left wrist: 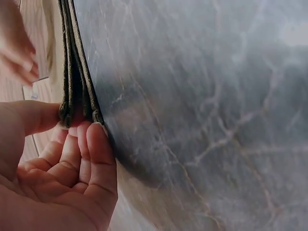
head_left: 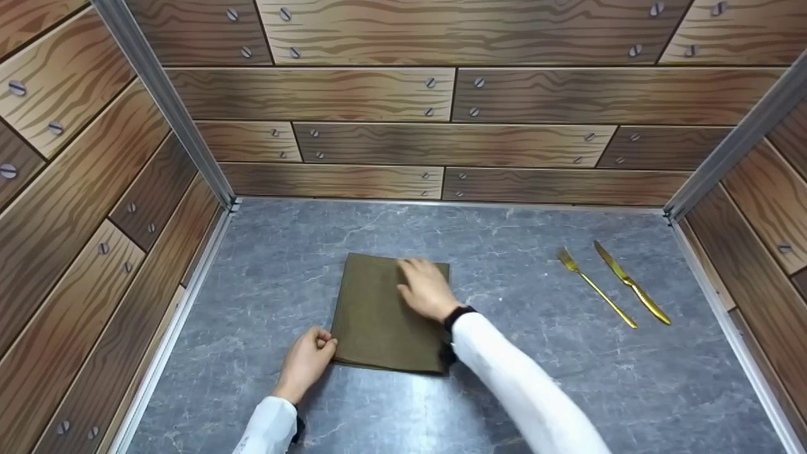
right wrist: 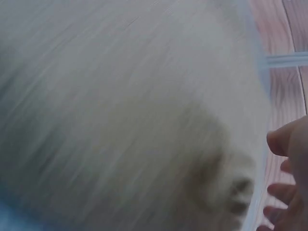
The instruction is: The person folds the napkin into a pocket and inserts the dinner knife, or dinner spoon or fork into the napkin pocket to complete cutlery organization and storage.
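A folded olive-brown cloth (head_left: 384,315) lies flat on the grey marbled surface. At its near left corner, my left hand (head_left: 309,356) pinches the stacked edge between thumb and fingers. The left wrist view shows several cloth layers (left wrist: 72,62) at the thumb and fingertips (left wrist: 98,139). My right hand (head_left: 425,290) is over the cloth's far right part, fingers extended and slightly blurred. In the right wrist view its spread fingers (right wrist: 284,192) appear at the right edge, with the cloth blurred beneath.
A gold fork (head_left: 596,287) and a gold knife (head_left: 630,284) lie side by side on the right of the grey surface (head_left: 271,252). Wood-patterned panels (head_left: 378,94) wall the back and both sides, with metal strips (head_left: 183,328) along the edges.
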Demonstrator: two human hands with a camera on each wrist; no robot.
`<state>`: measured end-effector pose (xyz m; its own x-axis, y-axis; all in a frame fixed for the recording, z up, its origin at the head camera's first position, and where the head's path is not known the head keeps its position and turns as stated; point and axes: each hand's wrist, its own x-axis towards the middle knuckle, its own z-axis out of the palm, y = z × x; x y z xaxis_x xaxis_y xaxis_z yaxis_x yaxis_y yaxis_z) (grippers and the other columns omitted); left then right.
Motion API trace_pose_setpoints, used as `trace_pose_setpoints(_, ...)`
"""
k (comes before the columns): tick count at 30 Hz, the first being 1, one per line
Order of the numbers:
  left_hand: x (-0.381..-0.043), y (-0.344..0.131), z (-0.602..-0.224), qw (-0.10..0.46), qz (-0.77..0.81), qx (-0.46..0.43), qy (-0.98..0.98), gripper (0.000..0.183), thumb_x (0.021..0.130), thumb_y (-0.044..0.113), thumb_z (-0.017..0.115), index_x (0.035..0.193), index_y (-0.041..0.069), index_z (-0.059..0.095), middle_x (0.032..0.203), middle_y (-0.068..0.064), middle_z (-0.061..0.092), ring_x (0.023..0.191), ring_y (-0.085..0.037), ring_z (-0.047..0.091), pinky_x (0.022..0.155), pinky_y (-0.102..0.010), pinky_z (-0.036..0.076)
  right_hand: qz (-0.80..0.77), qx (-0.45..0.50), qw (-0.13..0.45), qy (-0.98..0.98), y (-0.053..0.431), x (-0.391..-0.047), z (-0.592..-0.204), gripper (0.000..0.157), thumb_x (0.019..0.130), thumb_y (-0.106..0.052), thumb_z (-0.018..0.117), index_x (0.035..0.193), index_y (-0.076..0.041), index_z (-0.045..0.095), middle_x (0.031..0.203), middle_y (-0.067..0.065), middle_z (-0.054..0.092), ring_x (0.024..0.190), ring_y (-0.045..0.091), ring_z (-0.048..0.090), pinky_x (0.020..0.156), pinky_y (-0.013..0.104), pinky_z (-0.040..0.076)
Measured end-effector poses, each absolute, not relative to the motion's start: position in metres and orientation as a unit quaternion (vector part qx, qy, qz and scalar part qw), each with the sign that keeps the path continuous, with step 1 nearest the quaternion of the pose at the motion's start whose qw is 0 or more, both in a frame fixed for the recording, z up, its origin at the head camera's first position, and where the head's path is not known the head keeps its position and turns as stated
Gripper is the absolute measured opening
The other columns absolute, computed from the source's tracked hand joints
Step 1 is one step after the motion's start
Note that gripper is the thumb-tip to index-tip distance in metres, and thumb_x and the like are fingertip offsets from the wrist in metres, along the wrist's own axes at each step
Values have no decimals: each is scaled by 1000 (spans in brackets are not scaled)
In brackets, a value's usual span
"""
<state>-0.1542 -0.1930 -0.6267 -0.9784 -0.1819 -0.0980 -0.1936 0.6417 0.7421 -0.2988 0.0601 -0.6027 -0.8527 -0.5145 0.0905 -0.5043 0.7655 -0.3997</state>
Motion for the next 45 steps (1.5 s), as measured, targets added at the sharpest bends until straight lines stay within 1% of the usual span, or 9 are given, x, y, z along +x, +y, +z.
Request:
trace_pose_setpoints(4,-152,-193,-623,17,402,-106,909,7,90,16,66,93,10,66,83,1,63,74,-16,56,67,-35,48,-161,-243,9,956,92,-291,-614,64,102,-32,63,152,3,44,155,26,42,145,47,32,120,59,24)
trace_pose_setpoints(9,-150,-191,-623,22,400,-95,912,4,88,15,65,89,11,63,82,1,60,73,-16,54,67,-34,46,-120,-223,55,966,120,-285,-630,72,106,-44,52,159,-1,32,165,20,26,153,39,20,121,57,20)
trace_pose_setpoints(13,-151,-183,-625,17,411,-69,909,7,90,14,69,91,9,65,83,1,61,75,-15,56,69,-34,48,-108,-220,72,967,136,-287,-636,73,107,-49,46,162,-5,27,168,16,20,155,35,15,122,57,16)
trace_pose_setpoints(27,-161,-107,-628,23,453,48,890,30,89,6,76,112,0,57,78,2,65,72,-15,62,70,-35,53,-98,-185,78,975,217,-301,-637,76,104,-44,47,162,-2,23,168,19,18,155,39,13,122,60,8)
trace_pose_setpoints(31,-162,-87,-627,38,448,64,891,26,89,7,75,106,5,55,77,4,66,70,-12,62,66,-33,52,-103,-173,88,976,237,-298,-633,76,103,-42,47,162,0,23,167,21,19,154,41,11,122,61,7)
trace_pose_setpoints(35,-164,-78,-624,47,427,76,900,22,89,7,74,99,8,54,73,6,59,63,-9,55,58,-30,47,-121,-173,89,973,246,-294,-631,75,104,-40,47,161,2,22,167,23,18,154,42,10,122,61,8)
trace_pose_setpoints(39,-173,-73,-621,18,374,89,923,18,87,8,71,91,10,54,72,5,50,61,-12,49,55,-31,43,-135,-189,69,970,250,-285,-633,74,104,-37,47,160,4,22,167,24,16,154,42,11,122,60,9)
trace_pose_setpoints(42,-186,-70,-618,-28,324,108,939,14,86,11,70,89,11,56,80,0,52,71,-21,54,65,-37,47,-138,-208,53,967,249,-277,-635,73,104,-35,47,159,6,23,166,25,17,153,43,13,122,59,11)
trace_pose_setpoints(45,-204,-65,-616,-48,278,139,949,22,88,15,70,108,6,65,109,-12,63,101,-33,60,89,-46,51,-134,-222,47,965,248,-271,-637,72,104,-33,47,159,7,24,166,27,19,153,43,14,122,59,13)
